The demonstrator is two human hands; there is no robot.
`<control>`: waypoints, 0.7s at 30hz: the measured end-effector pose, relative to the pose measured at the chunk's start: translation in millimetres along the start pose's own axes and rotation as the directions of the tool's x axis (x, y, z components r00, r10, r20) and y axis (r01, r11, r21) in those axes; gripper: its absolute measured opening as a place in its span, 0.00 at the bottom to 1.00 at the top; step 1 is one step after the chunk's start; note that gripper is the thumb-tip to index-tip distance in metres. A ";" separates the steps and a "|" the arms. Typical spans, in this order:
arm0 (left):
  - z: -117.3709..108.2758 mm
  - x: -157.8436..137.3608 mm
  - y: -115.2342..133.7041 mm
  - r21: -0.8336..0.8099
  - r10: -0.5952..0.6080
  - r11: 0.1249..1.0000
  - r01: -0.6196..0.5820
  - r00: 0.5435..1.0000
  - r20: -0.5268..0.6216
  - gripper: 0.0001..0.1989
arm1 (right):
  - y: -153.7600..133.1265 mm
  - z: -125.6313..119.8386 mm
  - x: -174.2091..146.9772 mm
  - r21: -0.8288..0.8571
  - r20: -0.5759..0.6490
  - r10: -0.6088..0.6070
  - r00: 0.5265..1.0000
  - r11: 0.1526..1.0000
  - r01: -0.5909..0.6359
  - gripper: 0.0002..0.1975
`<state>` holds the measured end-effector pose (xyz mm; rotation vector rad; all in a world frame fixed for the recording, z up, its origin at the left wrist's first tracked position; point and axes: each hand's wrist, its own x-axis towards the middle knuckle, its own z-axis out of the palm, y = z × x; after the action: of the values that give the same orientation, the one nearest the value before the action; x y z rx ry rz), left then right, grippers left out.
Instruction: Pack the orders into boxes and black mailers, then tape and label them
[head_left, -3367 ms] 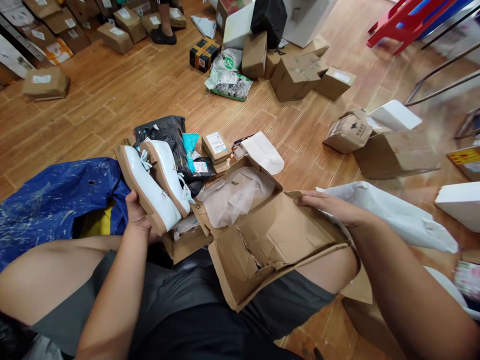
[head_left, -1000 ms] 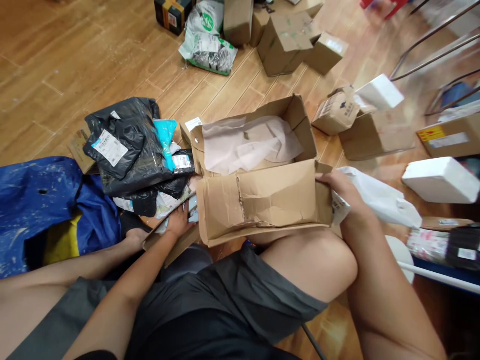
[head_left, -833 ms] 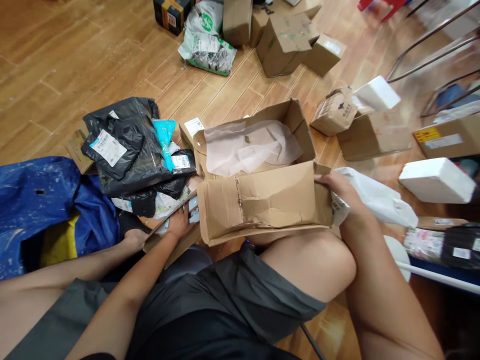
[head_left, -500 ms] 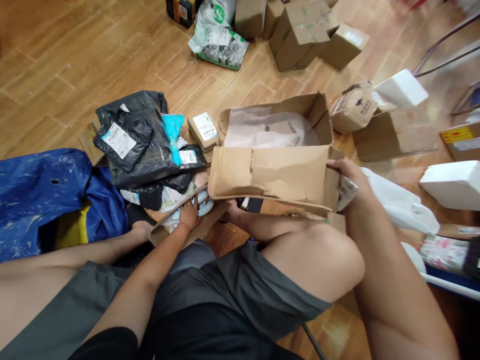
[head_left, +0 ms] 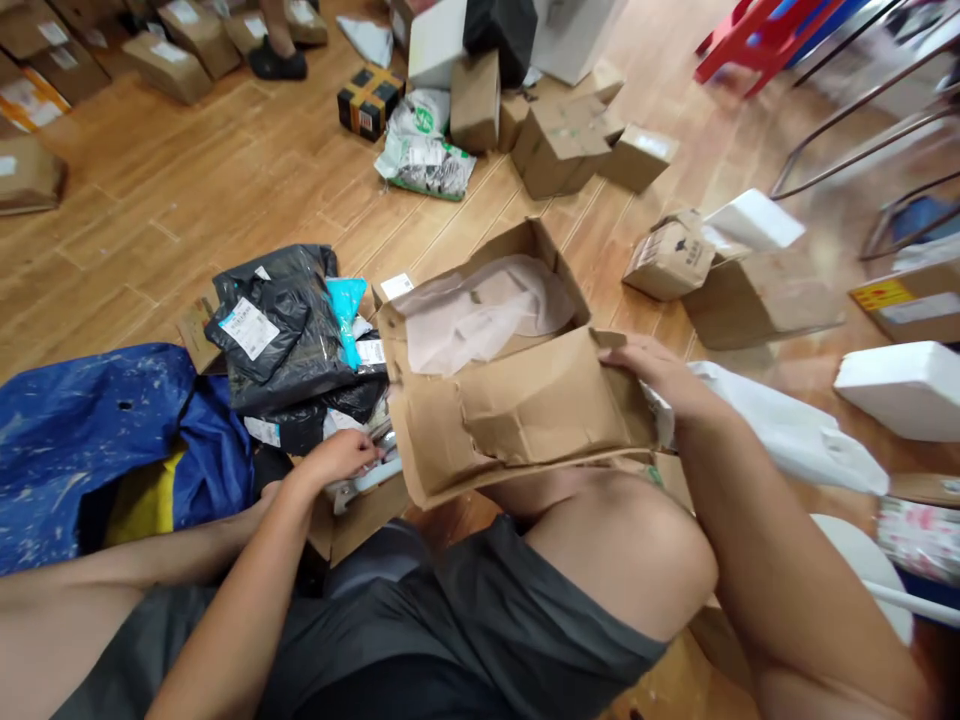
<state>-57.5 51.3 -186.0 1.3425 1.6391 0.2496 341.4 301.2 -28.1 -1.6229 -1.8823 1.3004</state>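
Note:
My right hand (head_left: 637, 362) is closed on the right edge of an open cardboard box (head_left: 540, 400), which sits tilted above my knee. Crumpled white wrapping sheet (head_left: 480, 320) lies inside it. To the left, my left hand (head_left: 343, 457) has its fingers curled at a pale blue-grey item (head_left: 379, 473) in a smaller open carton (head_left: 367, 520). The item's kind is unclear, since the hand and the larger box cover part of it. Just beyond that hand lie black plastic parcels (head_left: 300, 370) with white labels and a bright blue piece (head_left: 346, 310).
A blue bag (head_left: 97, 430) lies at the left. Ahead on the wooden floor stand several cartons (head_left: 562, 150) and a green-white parcel (head_left: 427, 160). White packages (head_left: 900, 385) lie at the right, near metal chair legs (head_left: 832, 130). Another person's foot (head_left: 277, 60) shows at the top.
The view has tipped upward. My right hand has turned the large box, its left end now nearer me. My left hand has risen from inside the small carton, its fingers now curled.

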 end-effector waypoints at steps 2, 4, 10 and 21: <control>-32.4 -15.6 27.7 -0.101 0.033 0.994 -0.046 0.991 -0.128 0.28 | -24.2 5.4 -9.5 0.026 0.171 -0.043 0.984 0.999 0.039 0.14; -52.4 -19.7 63.7 -0.239 0.094 0.953 -0.189 0.928 -0.360 0.26 | -44.0 12.4 -18.4 0.023 0.304 -0.096 0.948 0.995 0.093 0.14; -40.1 38.1 153.7 -0.283 0.058 0.916 -0.285 0.790 -0.610 0.27 | -68.8 32.0 -30.8 0.027 0.423 -0.276 0.863 0.956 0.293 0.13; -100.9 -37.2 125.1 -0.732 -0.122 0.227 -0.642 0.727 -0.676 0.14 | 35.2 -11.6 -3.0 0.034 0.115 -0.126 0.985 0.992 0.122 0.11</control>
<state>-56.8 106.4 -30.6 0.4876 1.1792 1.8354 372.0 300.9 -49.1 -1.4193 -1.9899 1.3891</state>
